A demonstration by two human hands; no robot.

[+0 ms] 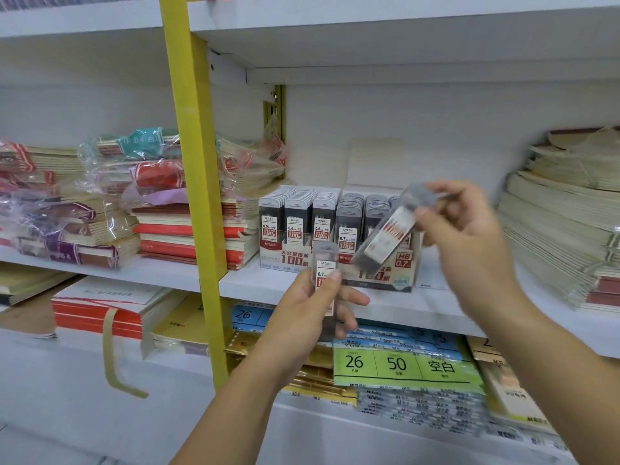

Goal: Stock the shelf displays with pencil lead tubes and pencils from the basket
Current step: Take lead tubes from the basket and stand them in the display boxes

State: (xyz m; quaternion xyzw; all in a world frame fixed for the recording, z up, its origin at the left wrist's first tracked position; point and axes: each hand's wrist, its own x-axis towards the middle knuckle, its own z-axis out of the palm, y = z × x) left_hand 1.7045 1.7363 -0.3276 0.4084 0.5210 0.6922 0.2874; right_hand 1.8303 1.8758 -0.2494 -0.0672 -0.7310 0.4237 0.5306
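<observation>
White shelf point(255, 280) carries stacked notebooks point(167, 229) beside a yellow upright point(194, 162). Right of them stand two display boxes point(288, 260), packed with rows of pencil lead tubes point(349, 209). The right hand point(469, 236), raised before the boxes, pinches a tilted tube point(385, 236), blurred. The left hand point(312, 310), lower, curls round an upright tube point(324, 266) marked 0.7.

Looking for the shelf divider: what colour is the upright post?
Yellow; the post shows best in the head view.

Left hand point(310, 308) upright tube point(324, 280); right hand point(469, 229) tilted tube point(391, 229).
</observation>
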